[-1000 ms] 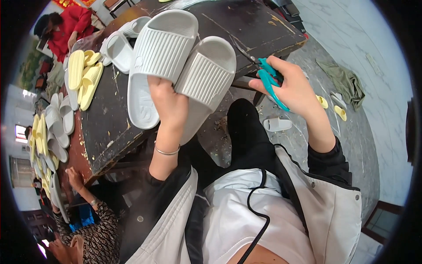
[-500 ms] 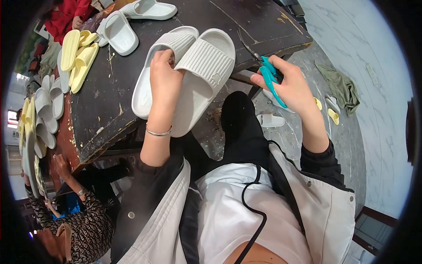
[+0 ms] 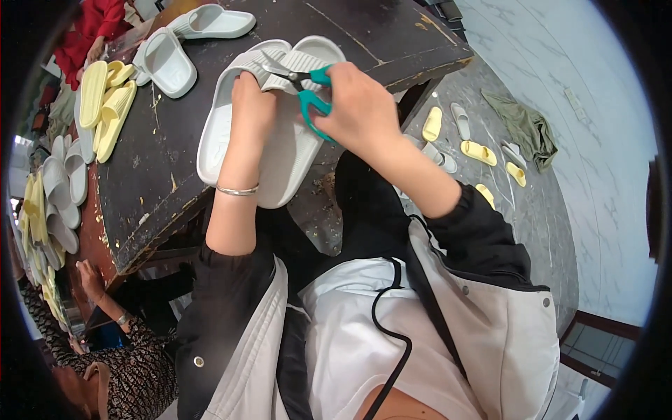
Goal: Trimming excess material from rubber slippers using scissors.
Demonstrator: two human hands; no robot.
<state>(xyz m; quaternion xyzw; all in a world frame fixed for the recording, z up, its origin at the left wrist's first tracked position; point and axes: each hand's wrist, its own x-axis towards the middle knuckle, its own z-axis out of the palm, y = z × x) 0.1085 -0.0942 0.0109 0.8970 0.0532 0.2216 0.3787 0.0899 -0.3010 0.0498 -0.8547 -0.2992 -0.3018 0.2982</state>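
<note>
While the left hand point(image 3: 253, 105) grips a pair of pale grey slides point(image 3: 269, 126) at their upper edge, the right hand point(image 3: 360, 105) is closed around teal-handled scissors point(image 3: 302, 85), blades parted and touching the slides' strap at 12 o'clock. The slides lie on the dark counter point(image 3: 161, 175), heels hanging over its near edge. At 10 o'clock sit two more white slides point(image 3: 185, 42) and yellow ones point(image 3: 101, 105) — further stacks run along 9 o'clock. On the floor at 2 o'clock lie small yellow pieces point(image 3: 479, 150) and a green cloth point(image 3: 525, 129).
</note>
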